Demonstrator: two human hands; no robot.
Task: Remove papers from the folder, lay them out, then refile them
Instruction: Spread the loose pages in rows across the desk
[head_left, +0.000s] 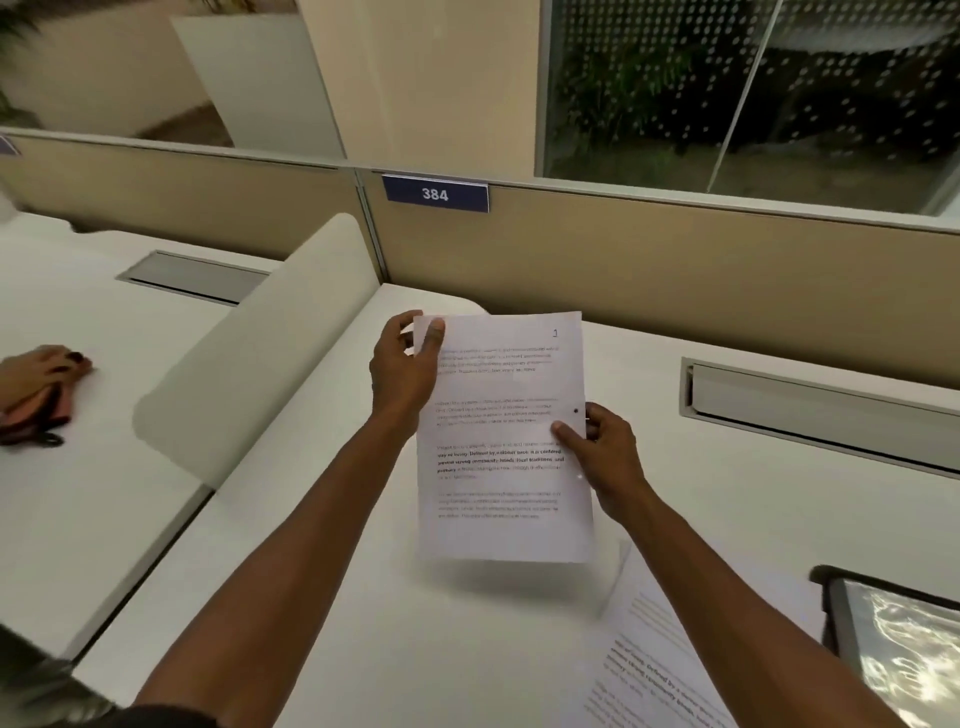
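A printed white sheet (501, 441) hangs in the air above the white desk (322, 597), held upright by both hands. My left hand (405, 371) pinches its top left corner, thumb on the front. My right hand (602, 457) pinches its right edge about halfway down. A second printed sheet (654, 660) lies flat on the desk at the lower right, partly under my right forearm. The folder (904, 634), dark-edged with a shiny clear cover, lies at the right edge of the view, cut off by the frame.
A beige partition (675, 270) with a blue "384" sign (435, 194) runs along the back. A white curved divider (270, 343) separates the neighbouring desk, where another person's hand (39, 371) rests on a pinkish object. A cable tray slot (815, 410) sits at right.
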